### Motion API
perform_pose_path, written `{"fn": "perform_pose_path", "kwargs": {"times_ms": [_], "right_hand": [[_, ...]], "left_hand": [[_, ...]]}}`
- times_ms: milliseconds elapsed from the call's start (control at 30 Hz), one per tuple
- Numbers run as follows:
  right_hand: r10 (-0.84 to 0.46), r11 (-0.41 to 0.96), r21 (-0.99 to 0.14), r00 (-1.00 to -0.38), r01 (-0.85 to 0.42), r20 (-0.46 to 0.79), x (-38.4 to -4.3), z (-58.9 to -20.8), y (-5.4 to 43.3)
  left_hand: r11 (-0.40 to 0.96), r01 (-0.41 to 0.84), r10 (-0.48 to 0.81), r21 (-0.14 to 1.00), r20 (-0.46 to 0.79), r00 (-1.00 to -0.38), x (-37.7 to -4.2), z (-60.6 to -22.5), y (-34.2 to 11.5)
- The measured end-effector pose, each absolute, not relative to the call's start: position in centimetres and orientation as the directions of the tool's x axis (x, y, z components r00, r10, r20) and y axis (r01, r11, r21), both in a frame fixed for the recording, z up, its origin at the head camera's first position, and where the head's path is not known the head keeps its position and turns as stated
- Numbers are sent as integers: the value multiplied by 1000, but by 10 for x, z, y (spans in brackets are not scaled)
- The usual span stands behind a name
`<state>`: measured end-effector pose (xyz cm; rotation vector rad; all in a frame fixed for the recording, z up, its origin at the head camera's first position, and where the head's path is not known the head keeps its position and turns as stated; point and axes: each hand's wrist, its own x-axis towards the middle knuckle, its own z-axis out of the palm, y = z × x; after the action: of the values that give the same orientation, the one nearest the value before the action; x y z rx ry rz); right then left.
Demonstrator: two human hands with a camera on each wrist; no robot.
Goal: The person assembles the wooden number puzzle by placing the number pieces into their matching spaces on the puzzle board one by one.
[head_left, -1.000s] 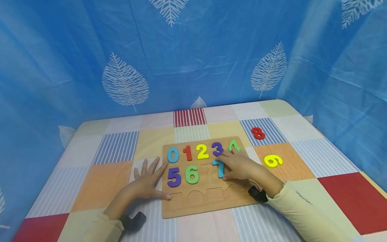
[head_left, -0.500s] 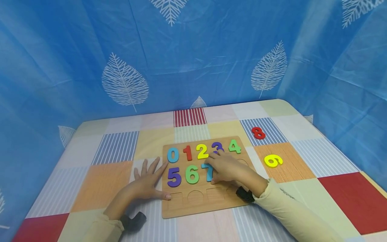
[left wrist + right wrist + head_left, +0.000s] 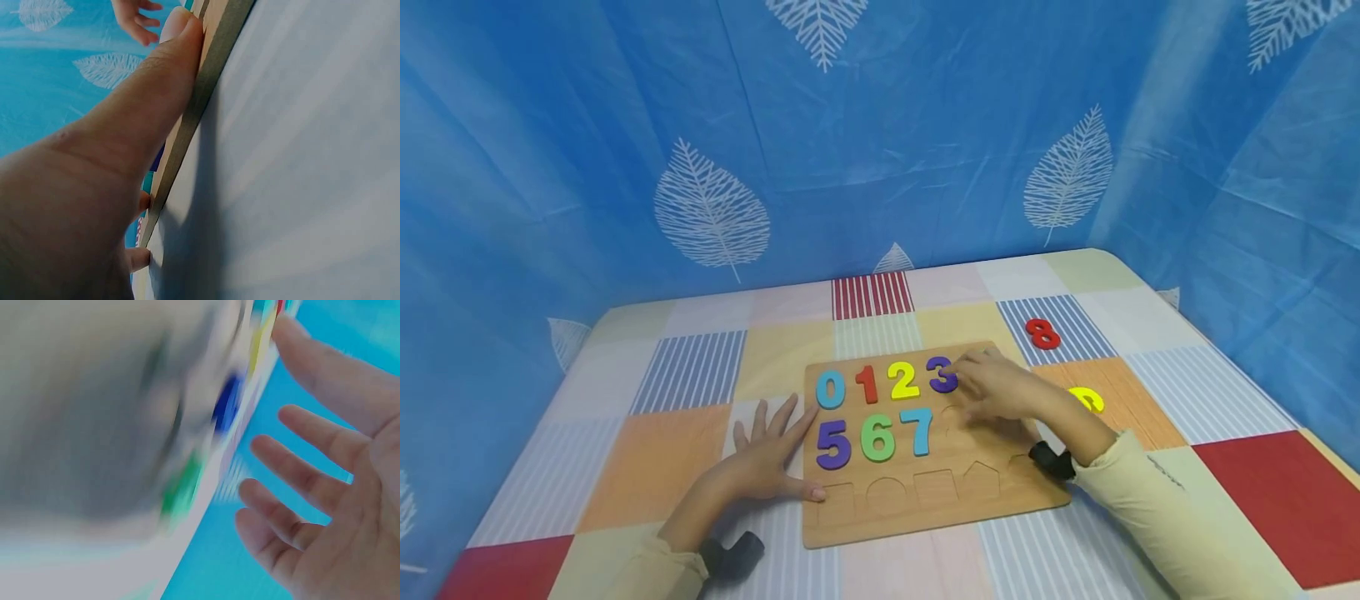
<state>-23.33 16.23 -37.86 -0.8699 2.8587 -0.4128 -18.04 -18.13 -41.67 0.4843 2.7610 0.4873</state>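
A wooden number board (image 3: pixel 917 521) lies on the cloth. My left hand (image 3: pixel 760 467) rests with spread fingers at its left edge; in the left wrist view the thumb (image 3: pixel 181 44) presses on the edge. My right hand (image 3: pixel 1003 390) hovers over the board's right side, holding nothing, its fingers loosely bent and apart in the right wrist view. The blue 7 (image 3: pixel 922 433) sits in the second row beside the green 6 (image 3: pixel 870 446). Near the right fingertips is the purple 3 (image 3: pixel 946 384). The hand covers the green 4 in the head view; a blurred green piece (image 3: pixel 182 490) shows in the right wrist view.
A red 8 (image 3: pixel 1042 334) lies on the cloth beyond the board's right corner. The yellow 9 (image 3: pixel 1087 398) is partly behind the right forearm. Outlined recesses run along the board's front row. A blue curtain (image 3: pixel 895 167) hangs behind the table.
My right hand first slid the blue 7 left to its place beside the 6, then let go and moved right and away. The left hand has stayed still.
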Motion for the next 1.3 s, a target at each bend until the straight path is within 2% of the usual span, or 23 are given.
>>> {"fn": "perform_pose_path", "kwargs": {"times_ms": [167, 267, 367, 567, 867, 1300], "right_hand": [[-405, 878, -281, -914, -387, -9, -269, -376, 217], [-279, 934, -257, -956, -249, -86, -288, -380, 246], [-220, 956, -231, -963, -181, -156, -299, -387, 265], [-246, 958, -196, -951, -210, -185, -305, -391, 277], [-201, 976, -118, -966, -183, -160, -300, -389, 270], [-211, 969, -171, -962, -181, -175, -299, -390, 268]], "left_hand": [[893, 261, 359, 367, -229, -905, -180, -421, -182], [892, 260, 357, 369, -227, -906, -180, -422, -182], [897, 255, 349, 361, -226, -909, -180, -423, -182], [903, 246, 339, 351, -232, -912, -180, -421, -181], [899, 254, 351, 358, -237, -906, -181, -418, -179], [895, 253, 352, 367, -233, -906, -180, -419, -178]]}}
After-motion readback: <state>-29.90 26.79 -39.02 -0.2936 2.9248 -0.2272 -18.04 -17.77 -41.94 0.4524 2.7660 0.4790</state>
